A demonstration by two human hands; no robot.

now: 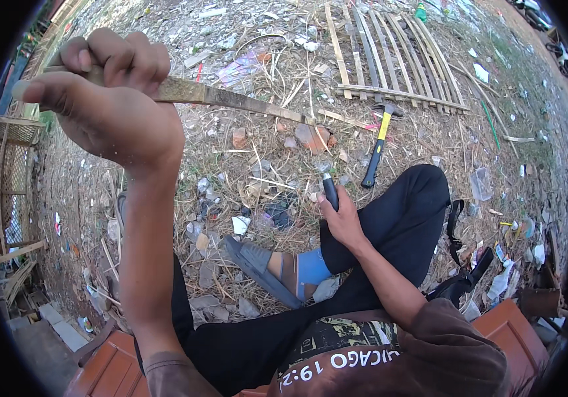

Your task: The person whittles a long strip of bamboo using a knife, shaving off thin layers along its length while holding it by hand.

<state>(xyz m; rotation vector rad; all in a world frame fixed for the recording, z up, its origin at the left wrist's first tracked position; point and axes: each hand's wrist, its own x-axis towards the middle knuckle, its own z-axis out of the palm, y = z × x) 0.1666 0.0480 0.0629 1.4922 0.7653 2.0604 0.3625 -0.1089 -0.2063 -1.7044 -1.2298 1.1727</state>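
Observation:
Raised at the upper left, my left hand (115, 99) has its fingers curled round a long wooden strip (231, 99). The strip points right and its far end comes down over a broken piece of brick (312, 139). My right hand (342, 218) is closed round a tool with a black handle and metal collar (330, 190), beside my bent knee. What lies beyond the collar is too thin to make out. A claw hammer (378, 147) with a yellow and black handle lies on the ground to the right, near the right hand.
A slatted wooden frame (400, 59) lies at the far right. Stones, dry straw and litter cover the ground. A lattice panel (12, 178) stands at the left. Near my sandalled foot (264, 268) are more stones; a black strap (455, 228) lies right of my knee.

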